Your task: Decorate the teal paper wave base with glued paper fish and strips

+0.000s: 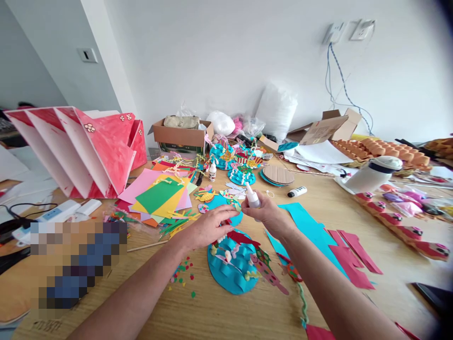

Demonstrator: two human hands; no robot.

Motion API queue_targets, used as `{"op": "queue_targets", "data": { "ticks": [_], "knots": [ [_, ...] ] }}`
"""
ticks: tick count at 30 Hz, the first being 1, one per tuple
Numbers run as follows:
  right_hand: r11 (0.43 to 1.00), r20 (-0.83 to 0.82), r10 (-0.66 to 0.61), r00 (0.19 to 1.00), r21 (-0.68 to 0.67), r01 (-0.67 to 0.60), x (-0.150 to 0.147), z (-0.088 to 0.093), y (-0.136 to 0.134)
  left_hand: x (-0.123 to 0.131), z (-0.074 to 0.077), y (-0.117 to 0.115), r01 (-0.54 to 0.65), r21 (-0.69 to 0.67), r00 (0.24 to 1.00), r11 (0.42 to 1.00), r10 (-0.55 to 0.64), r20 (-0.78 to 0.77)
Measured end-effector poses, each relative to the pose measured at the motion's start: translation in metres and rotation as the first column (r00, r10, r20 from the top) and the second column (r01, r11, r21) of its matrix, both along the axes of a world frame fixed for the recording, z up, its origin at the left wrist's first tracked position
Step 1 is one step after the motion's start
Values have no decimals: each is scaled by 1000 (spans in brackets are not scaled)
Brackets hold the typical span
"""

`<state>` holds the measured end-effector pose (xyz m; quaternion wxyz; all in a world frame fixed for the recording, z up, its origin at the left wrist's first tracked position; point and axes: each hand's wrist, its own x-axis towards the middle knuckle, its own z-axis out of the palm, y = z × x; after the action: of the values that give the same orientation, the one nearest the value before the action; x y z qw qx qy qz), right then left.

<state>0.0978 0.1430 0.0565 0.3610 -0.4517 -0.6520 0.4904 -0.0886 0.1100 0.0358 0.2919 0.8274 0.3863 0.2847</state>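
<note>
Blue oval [226, 278] on wood table [219, 316], below both hands, already layered with waves and cutouts. Right hand [271, 216] clasps glue bottle [252, 197]. Left hand [208, 230] pinches small cutout [236, 206] beside bottle. Piece seemingly not yet stuck; more loose shapes [207, 195] behind.

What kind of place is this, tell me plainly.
Probably a craft workroom: coloured paper sheets spread over a wooden table, a glue bottle in the right hand, and a cardboard box by the wall.
</note>
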Motion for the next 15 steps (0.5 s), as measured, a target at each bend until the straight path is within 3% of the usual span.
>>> {"op": "queue_targets", "data": {
  "ticks": [4, 6, 9, 12, 15],
  "knots": [
    [983, 188, -163, 969, 120, 143, 20, -5, 19, -2, 1, -1, -14, -26, 1000, 1000, 14, -5],
    [935, 325, -340, 882, 215, 281, 36, -9, 35, -3, 4, -1, 5, -17, 1000, 1000, -6, -12],
    [878, 429, -476, 768, 287, 383, 61, -17, 59, -4, 8, -2, 37, -10, 999, 999, -38, -40],
    [836, 526, -549, 650, 347, 425, 77, -27, 77, -4, 10, -1, 52, -11, 997, 999, -52, -51],
    [837, 601, -547, 582, 367, 407, 83, -38, 87, -4, 9, -1, 66, -22, 997, 998, -67, -36]
  ]
}}
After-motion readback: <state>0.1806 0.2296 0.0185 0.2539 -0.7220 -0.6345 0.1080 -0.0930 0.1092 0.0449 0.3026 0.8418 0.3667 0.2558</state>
